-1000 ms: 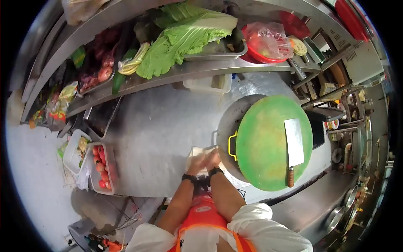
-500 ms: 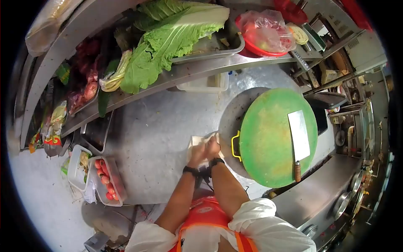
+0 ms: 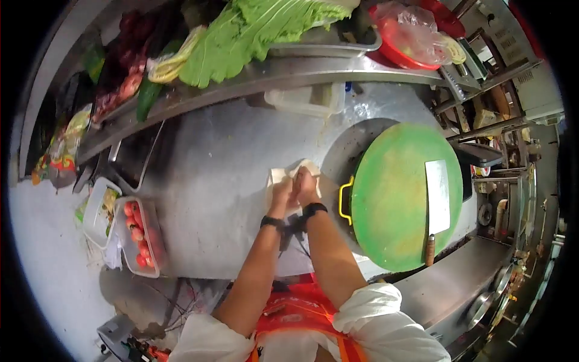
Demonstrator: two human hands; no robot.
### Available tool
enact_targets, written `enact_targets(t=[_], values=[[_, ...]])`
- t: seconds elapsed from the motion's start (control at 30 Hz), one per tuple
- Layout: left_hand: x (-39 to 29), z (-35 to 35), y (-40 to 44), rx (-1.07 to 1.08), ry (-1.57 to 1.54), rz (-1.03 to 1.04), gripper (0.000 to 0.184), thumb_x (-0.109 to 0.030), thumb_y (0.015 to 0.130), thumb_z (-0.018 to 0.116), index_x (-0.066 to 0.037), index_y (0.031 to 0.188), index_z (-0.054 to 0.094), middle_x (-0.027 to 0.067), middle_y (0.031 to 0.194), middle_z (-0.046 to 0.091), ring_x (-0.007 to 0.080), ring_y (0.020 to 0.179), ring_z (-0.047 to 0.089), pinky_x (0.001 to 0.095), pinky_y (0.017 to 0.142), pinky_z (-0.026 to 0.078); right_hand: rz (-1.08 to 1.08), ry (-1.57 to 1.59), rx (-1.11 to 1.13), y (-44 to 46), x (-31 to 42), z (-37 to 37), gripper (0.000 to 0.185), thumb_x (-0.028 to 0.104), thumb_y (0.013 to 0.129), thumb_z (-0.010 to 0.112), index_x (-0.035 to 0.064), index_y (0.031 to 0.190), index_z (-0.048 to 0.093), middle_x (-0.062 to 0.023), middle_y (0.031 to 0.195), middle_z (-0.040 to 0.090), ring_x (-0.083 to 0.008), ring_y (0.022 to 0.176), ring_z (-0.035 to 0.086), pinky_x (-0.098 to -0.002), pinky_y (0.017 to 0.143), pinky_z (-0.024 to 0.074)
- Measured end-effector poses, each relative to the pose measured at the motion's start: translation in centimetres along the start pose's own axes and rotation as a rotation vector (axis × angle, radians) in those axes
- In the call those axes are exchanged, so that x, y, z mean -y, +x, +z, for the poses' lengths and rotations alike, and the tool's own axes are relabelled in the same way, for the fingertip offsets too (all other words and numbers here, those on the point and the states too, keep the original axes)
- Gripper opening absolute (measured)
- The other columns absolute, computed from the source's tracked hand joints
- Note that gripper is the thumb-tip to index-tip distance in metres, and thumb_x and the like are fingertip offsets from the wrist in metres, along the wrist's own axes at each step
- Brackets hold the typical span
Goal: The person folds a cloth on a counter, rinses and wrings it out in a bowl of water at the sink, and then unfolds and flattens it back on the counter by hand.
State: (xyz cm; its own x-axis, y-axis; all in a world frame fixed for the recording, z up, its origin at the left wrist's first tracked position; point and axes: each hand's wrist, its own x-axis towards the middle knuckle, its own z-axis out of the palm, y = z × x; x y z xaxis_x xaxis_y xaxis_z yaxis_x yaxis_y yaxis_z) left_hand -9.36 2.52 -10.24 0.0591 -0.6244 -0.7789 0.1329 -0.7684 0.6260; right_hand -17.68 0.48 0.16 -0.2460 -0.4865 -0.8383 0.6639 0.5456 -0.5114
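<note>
A cream-coloured cloth [image 3: 277,177] is bunched between my two hands above the steel worktop. My left hand [image 3: 281,195] closes on its left part, and my right hand [image 3: 306,186] grips it close beside, the fingers almost touching. Loose ends of the cloth stick out past the fingertips. Both wrists carry dark bands. Right of my hands lies a round green chopping board [image 3: 392,199] with a yellow handle [image 3: 344,200] on its near side. A cleaver [image 3: 438,196] rests flat on the board's right part.
Tomatoes [image 3: 136,226] fill a clear tub at the left, beside another white tub [image 3: 96,211]. Above, a steel shelf [image 3: 241,84] bears leafy cabbage [image 3: 241,42] and a red basin [image 3: 398,51]. A plastic container [image 3: 307,99] stands under it.
My hands and the cloth have shifted slightly away from my body. The view has moved, so the shelf sits higher in the picture and the board a little further right.
</note>
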Motion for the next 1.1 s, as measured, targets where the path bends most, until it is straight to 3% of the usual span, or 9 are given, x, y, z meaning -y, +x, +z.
enact_targets(t=[0.13, 0.27, 0.33, 0.4, 0.6, 0.73, 0.8, 0.9, 1.1], values=[[-3.3, -0.5, -6.6, 0.109, 0.233, 0.037, 0.042, -0.044, 0.083, 0.049, -0.007, 0.064, 0.054, 0.0008, 0.051, 0.048, 0.0121, 0.040, 0.045, 0.0260, 0.036, 0.033, 0.138, 0.074, 0.021, -1.3, -0.8, -1.3, 0.032, 0.027, 0.078, 0.049, 0.0157, 0.050, 0.040, 0.0001, 0.041, 0.033, -0.0165, 0.034, 0.032, -0.0324, 0.033, 0.0268], [11.5, -2.6, -0.2, 0.057, 0.333, 0.376, 0.039, -0.037, 0.076, 0.058, 0.002, 0.075, 0.061, 0.0060, 0.064, 0.058, 0.0158, 0.060, 0.057, 0.0307, 0.050, 0.044, 0.016, 0.016, -0.006, -1.2, -6.6, -6.3, 0.027, 0.028, 0.081, 0.049, 0.0133, 0.058, 0.047, -0.0010, 0.047, 0.041, -0.0167, 0.039, 0.041, -0.0330, 0.037, 0.0321], [10.4, -4.6, -6.1, 0.224, 0.146, 0.091, 0.037, -0.036, 0.081, 0.053, -0.004, 0.063, 0.056, 0.0001, 0.056, 0.052, 0.0102, 0.043, 0.046, 0.0263, 0.037, 0.034, 0.087, 0.014, -0.110, -3.9, -7.7, -7.6, 0.026, 0.031, 0.082, 0.049, 0.0108, 0.067, 0.053, -0.0018, 0.054, 0.046, -0.0169, 0.044, 0.045, -0.0320, 0.040, 0.0353], [8.1, -4.8, -12.8, 0.273, 0.323, 0.018, 0.045, -0.041, 0.082, 0.051, -0.003, 0.058, 0.054, 0.0039, 0.049, 0.050, 0.0128, 0.038, 0.047, 0.0282, 0.035, 0.035, 0.216, -0.074, 0.157, 0.4, -13.4, -13.9, 0.042, 0.037, 0.085, 0.047, 0.0015, 0.107, 0.050, -0.0155, 0.099, 0.053, -0.0303, 0.086, 0.054, -0.0424, 0.070, 0.0456], [11.0, -6.8, -19.2, 0.374, 0.493, 0.462, 0.036, -0.026, 0.081, 0.051, 0.005, 0.062, 0.055, 0.0077, 0.049, 0.050, 0.0155, 0.036, 0.048, 0.0295, 0.033, 0.039, 0.577, -0.135, 0.232, -6.7, -15.1, -16.3, 0.042, 0.044, 0.088, 0.035, 0.0077, 0.091, 0.055, -0.0082, 0.073, 0.059, -0.0244, 0.059, 0.054, -0.0349, 0.046, 0.0417], [13.9, -8.4, -17.9, 0.339, 0.390, 0.573, 0.040, -0.029, 0.082, 0.051, 0.005, 0.061, 0.054, 0.0085, 0.047, 0.049, 0.0172, 0.036, 0.049, 0.0294, 0.033, 0.039, 0.529, -0.454, 0.251, -9.8, -13.0, -13.3, 0.037, 0.035, 0.089, 0.032, 0.0054, 0.092, 0.053, -0.0101, 0.074, 0.057, -0.0255, 0.061, 0.054, -0.0356, 0.049, 0.0424], [11.5, -8.3, -19.4, 0.188, 0.200, 0.081, 0.042, -0.031, 0.083, 0.048, 0.003, 0.058, 0.053, 0.0093, 0.046, 0.048, 0.0178, 0.035, 0.048, 0.0297, 0.032, 0.039, 0.447, -0.474, 0.238, -10.7, -13.2, -11.7, 0.032, 0.029, 0.088, 0.032, 0.0040, 0.092, 0.052, -0.0115, 0.077, 0.056, -0.0269, 0.061, 0.054, -0.0377, 0.051, 0.0428], [17.0, -10.4, -15.9, 0.050, 0.467, 0.563, 0.046, -0.035, 0.085, 0.042, 0.002, 0.058, 0.051, 0.0109, 0.048, 0.049, 0.0187, 0.035, 0.048, 0.0313, 0.030, 0.037, 0.485, -0.434, 0.317, -8.8, -16.0, -10.2, 0.025, 0.023, 0.085, 0.037, 0.0027, 0.090, 0.051, -0.0117, 0.078, 0.053, -0.0245, 0.070, 0.053, -0.0387, 0.054, 0.0428], [22.7, -12.7, -13.1, -0.095, 0.090, 0.462, 0.042, -0.033, 0.087, 0.038, -0.005, 0.057, 0.046, 0.0064, 0.046, 0.043, 0.0170, 0.033, 0.041, 0.0307, 0.029, 0.032, -0.077, -1.056, 0.479, -7.7, -19.7, -6.6, 0.027, 0.027, 0.080, 0.048, 0.0027, 0.071, 0.056, -0.0047, 0.064, 0.053, -0.0183, 0.056, 0.050, -0.0345, 0.052, 0.0404]])
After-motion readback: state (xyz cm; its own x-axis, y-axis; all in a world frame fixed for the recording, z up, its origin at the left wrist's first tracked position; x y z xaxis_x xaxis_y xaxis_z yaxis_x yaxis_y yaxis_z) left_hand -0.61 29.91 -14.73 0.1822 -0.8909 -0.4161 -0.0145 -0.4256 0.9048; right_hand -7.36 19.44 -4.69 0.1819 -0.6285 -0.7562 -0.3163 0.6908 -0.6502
